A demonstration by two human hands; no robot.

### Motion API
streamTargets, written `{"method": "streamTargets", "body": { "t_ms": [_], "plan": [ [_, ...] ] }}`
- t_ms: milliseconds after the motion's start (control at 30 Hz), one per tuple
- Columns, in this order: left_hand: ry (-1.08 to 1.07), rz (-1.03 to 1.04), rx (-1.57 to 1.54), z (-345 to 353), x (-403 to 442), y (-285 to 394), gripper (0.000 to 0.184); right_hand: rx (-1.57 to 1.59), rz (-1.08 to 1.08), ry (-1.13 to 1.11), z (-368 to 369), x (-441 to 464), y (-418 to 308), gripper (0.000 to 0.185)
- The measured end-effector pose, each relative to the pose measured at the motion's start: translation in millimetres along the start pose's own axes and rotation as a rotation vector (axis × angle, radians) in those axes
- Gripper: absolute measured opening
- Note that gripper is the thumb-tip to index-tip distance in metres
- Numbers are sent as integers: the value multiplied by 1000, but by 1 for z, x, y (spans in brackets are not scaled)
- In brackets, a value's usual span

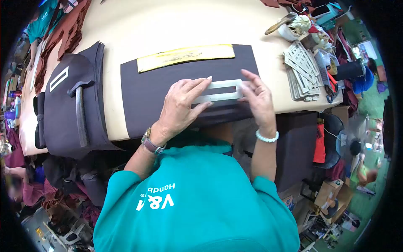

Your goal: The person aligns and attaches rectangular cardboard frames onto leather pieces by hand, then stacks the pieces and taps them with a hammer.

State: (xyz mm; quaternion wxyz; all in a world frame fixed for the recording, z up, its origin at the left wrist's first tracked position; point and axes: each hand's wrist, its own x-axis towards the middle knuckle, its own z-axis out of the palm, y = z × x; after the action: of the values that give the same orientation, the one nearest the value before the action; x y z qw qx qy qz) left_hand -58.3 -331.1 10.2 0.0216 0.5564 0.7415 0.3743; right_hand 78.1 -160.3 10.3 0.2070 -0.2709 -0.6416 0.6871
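Note:
A pale rectangular strip with a long slot (226,96) lies over a dark fabric-like panel (138,101) on the table. My left hand (182,101) spans the strip's left end, fingertips at its upper edge and thumb at its lower edge. At the other end, the thumb and a finger of my right hand (258,98) are on the strip, while the index finger sticks up away from it. Along the panel's far edge is a worn yellow strip (187,58). Part of the slotted strip is hidden under my left hand.
To the left, a hammer (80,111) and another slotted piece (58,79) rest on a stack of dark sheets (63,117). Many pale slotted templates (302,69) are piled at right, near a brush (281,23) on a white bowl (287,32). Reddish-brown pieces (69,31) lie far left.

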Motion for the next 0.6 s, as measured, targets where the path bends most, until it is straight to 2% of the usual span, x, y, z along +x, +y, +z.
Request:
{"method": "streamTargets", "body": {
  "t_ms": [33, 200, 367, 400, 533, 600],
  "plan": [
    [-5, 9, 25, -1, -2, -4, 55, 6, -40, -34, 10, 2, 10, 41],
    [11, -34, 15, -15, -11, -29, 57, 45, 78, -30, 44, 11, 6, 40],
    [-37, -71, -51, -40, -11, -54, 56, -30, 77, 10, 62, 23, 8, 41],
    [25, -35, -6, -45, -9, -61, 49, -23, 68, 32, 61, 27, 9, 41],
    [163, -119, 3, -64, 1, -104, 33, -62, 70, 112, 54, 44, 14, 43],
    [165, -176, 2, -65, 5, -124, 35, -34, 58, 128, 53, 51, 17, 45]
  ]
}}
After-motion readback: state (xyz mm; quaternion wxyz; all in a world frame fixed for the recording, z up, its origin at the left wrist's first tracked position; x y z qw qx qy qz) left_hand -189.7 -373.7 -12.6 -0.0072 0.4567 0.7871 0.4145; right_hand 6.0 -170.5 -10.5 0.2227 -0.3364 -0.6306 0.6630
